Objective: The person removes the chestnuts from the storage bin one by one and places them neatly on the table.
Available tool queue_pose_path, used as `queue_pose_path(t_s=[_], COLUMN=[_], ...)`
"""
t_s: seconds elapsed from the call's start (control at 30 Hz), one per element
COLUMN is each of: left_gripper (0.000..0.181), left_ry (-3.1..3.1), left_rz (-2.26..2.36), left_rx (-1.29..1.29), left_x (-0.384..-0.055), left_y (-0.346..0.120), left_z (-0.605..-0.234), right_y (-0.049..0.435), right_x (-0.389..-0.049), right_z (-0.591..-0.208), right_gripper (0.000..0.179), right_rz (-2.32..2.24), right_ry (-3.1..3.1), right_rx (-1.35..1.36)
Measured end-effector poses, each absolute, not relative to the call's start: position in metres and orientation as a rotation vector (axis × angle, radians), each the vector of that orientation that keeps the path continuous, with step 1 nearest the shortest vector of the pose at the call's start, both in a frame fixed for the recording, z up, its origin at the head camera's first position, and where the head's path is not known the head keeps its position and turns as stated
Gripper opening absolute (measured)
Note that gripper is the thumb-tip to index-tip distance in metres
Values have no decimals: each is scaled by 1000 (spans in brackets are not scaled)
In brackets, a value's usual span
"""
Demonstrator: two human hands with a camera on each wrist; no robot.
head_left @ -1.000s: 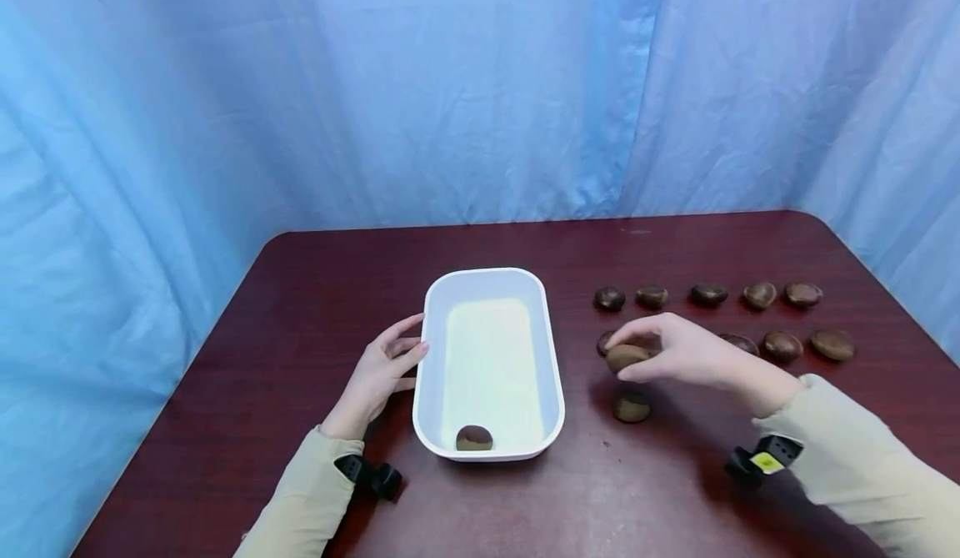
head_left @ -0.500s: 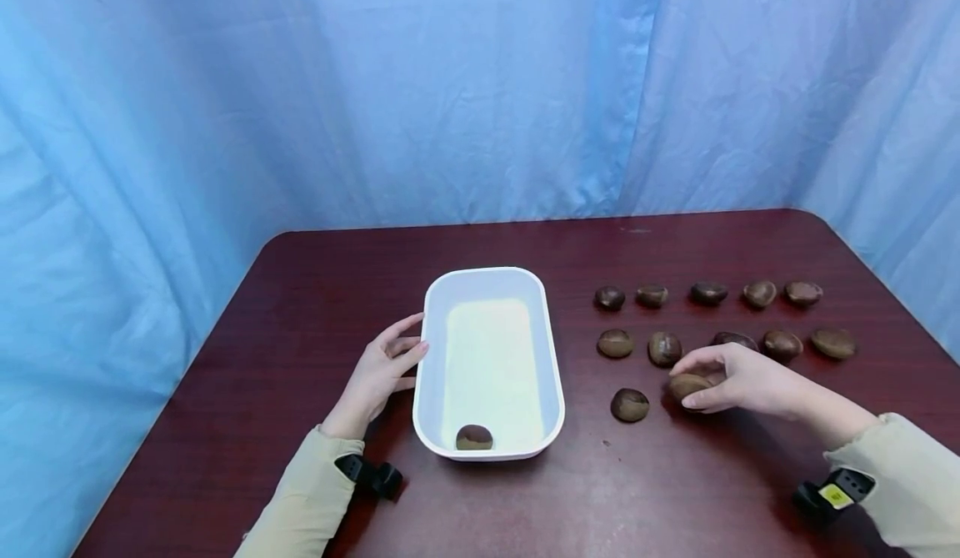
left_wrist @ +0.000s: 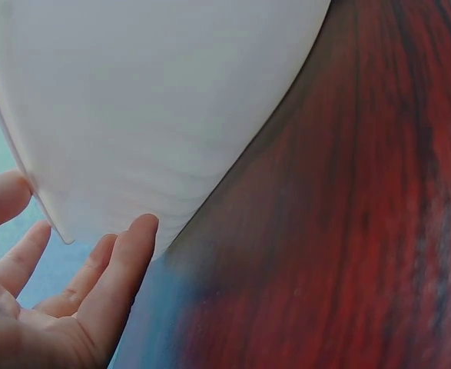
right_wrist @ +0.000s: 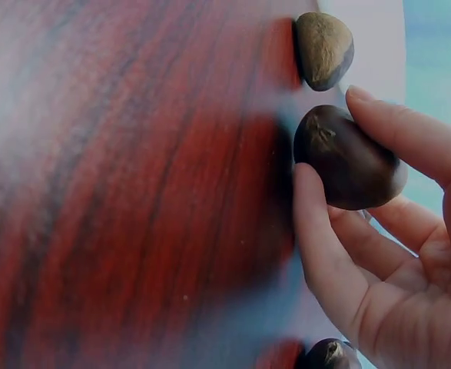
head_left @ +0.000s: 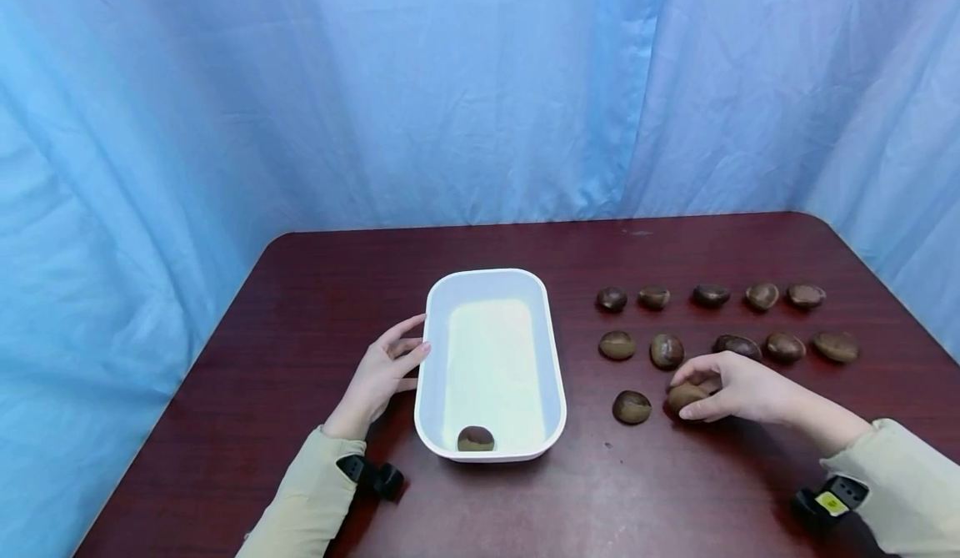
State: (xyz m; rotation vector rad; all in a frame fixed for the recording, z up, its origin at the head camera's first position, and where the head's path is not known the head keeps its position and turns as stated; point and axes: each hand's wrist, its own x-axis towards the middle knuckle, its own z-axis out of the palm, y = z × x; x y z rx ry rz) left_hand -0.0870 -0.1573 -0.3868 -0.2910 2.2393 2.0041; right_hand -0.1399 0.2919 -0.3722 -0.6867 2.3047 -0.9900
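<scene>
A white rectangular tray (head_left: 555, 349) stands mid-table with one brown chestnut (head_left: 476, 439) at its near end. My left hand (head_left: 382, 370) touches the tray's left side, its fingers loosely extended against rim and outer wall; the left wrist view shows fingertips (left_wrist: 144, 224) on that wall. To the right, my right hand (head_left: 738, 387) pinches a chestnut (head_left: 684, 397) between thumb and fingers, at or just above the tabletop. Close up, this dark glossy chestnut (right_wrist: 348, 157) sits between the fingertips. Another chestnut (head_left: 632, 407) lies just left of that hand.
Behind my right hand, several chestnuts form a back row, including one (head_left: 710, 295), and a middle row, including one (head_left: 667, 350). The dark red table (head_left: 337, 274) has blue curtains (head_left: 465, 91) behind it.
My right hand has carried its chestnut rightward and lowered it beside the lone near chestnut, uncovering middle-row chestnuts. Over the last half second it barely moved. The left hand and tray stayed put.
</scene>
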Motion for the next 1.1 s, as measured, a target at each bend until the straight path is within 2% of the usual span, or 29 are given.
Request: queue_pose_path(t_s=[1.1], left_gripper=[49], left_ry=[2238], left_rz=[2005], left_rx=[-322], left_x=[-87], left_y=[-156], left_z=[-387], right_y=[302], right_x=[-146], right_z=[-360], right_gripper=[40], right_rz=[-1018], right_ry=[2234], right_rx=[-533])
